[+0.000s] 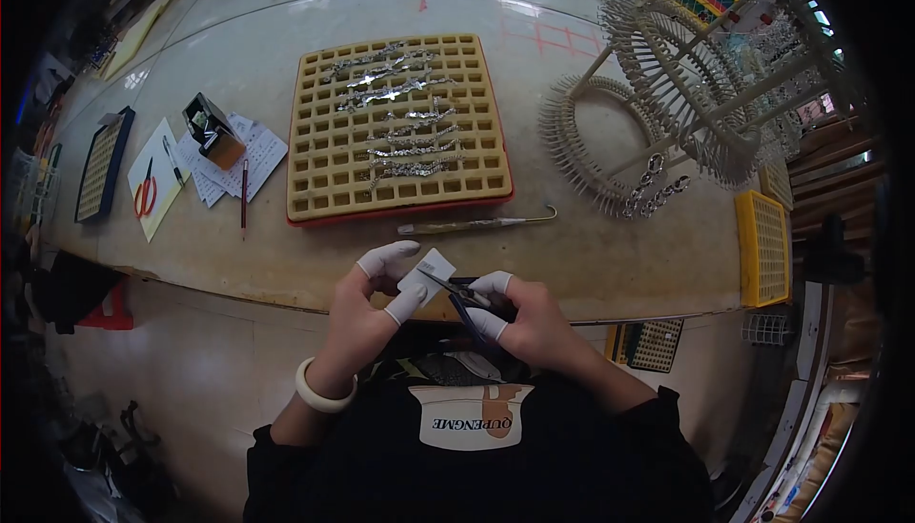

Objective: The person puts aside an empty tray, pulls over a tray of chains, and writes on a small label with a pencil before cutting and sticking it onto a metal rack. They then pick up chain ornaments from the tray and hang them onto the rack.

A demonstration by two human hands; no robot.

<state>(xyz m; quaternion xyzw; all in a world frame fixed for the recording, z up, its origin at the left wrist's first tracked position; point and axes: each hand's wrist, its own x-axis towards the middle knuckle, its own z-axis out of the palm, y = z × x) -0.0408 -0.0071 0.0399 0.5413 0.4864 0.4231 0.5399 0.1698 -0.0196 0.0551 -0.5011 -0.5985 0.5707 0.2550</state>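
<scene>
My left hand (366,302), with white finger cots on its fingertips and a pale bangle at the wrist, pinches a small white card (429,270) with dark print on it. My right hand (529,318), also in finger cots, is closed around a pair of dark-blue-handled pliers (461,300). The thin jaws of the pliers reach over the face of the card; whether they grip anything there is too small to tell. Both hands are at the table's front edge. Beyond them lies a hook tool (477,226) with a curved metal tip.
A beige gridded tray (315,175) bears several silver chains. To its left are papers (257,156), a pencil (244,201), orange-handled scissors (146,196) and a dark box (213,132). Pronged ring racks (596,142) with hanging jewellery stand right, near a yellow tray (762,249).
</scene>
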